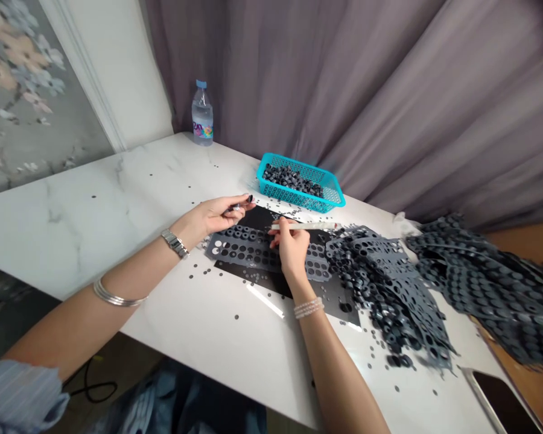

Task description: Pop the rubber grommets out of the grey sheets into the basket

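My left hand [224,214] is closed over the upper left edge of a dark grey rubber sheet [248,262] with rows of round holes. A small black rubber piece [250,199] is pinched at its fingertips, and something dark shows in the curled palm. My right hand [293,244] grips a white pen-like stick [317,226], which lies across the fingers with one end pointing left toward the left hand. Below the hands, the sheet rests on a black mat [239,269]. Round pieces sit in some of the sheet's holes.
A turquoise basket [335,188] of small black rubber pieces stands behind the hands. To the right lie a heap of black rings and punched sheets [389,283], more sheets [493,283] and a phone [502,401]. A water bottle [203,114] stands at the back. Tiny dark discs are scattered about.
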A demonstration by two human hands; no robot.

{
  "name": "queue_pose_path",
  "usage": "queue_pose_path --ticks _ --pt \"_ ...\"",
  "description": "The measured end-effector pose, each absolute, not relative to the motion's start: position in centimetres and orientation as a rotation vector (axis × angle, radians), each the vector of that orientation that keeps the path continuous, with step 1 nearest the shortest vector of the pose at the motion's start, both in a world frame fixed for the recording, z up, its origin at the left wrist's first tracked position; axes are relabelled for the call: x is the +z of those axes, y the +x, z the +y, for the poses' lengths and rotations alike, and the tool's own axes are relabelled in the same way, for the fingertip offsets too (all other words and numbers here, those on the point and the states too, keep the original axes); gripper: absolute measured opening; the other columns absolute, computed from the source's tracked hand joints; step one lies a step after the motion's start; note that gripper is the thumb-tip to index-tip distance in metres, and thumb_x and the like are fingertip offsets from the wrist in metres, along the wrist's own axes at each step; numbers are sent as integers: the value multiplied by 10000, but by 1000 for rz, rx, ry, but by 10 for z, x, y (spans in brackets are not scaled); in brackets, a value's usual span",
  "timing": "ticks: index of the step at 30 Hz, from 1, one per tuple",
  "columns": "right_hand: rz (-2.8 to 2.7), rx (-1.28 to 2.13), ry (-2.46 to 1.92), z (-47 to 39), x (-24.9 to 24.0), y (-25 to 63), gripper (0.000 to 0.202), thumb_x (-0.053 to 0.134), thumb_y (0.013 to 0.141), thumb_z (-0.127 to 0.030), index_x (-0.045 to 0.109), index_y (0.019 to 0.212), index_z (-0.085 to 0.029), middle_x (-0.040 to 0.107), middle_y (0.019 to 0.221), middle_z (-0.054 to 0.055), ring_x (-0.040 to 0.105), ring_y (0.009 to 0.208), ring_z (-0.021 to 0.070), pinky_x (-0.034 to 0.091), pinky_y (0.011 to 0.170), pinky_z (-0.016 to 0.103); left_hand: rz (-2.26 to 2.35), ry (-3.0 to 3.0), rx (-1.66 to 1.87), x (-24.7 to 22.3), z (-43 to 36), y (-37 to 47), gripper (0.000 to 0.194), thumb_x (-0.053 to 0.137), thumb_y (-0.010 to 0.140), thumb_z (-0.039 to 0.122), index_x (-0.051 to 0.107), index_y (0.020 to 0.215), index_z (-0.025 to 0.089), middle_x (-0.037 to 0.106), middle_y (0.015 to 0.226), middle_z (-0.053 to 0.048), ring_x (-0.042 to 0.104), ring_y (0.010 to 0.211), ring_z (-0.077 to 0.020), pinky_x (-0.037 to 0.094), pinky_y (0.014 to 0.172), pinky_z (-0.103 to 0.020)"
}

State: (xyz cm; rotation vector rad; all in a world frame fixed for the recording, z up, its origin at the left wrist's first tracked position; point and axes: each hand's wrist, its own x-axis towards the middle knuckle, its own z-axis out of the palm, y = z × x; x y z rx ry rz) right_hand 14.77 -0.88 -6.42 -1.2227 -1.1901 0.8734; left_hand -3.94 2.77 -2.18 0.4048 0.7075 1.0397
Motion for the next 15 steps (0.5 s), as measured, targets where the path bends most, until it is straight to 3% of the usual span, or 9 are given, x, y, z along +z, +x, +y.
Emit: queue_pose_path --ticks 6,12,15 --pt "-1126 963 -1133 -10 -64 147 315 589 821 -446 647 770 -140 621 546 -4 490 355 93 392 375 214 623 223 1019 -15 22 -36 61 550 893 48 585 859 85 625 852 -141 573 574 -68 372 339 -77" --pt "-1155 974 -1141 -13 -61 146 334 607 806 -476 645 771 -146 615 538 -9 485 352 95 388 371 218 577 146 1090 -7 13 -35 159 502 805 -2 581 939 35 620 988 -240 677 913 -247 572 553 -177" --pt "-1214 950 -1182 -13 -61 147 341 582 826 -481 652 779 -150 635 564 -1 488 348 98 386 372 221 571 120 1108 -5 12 -34 27 563 818 86 587 823 76 615 829 -159 658 732 -179 567 510 -184"
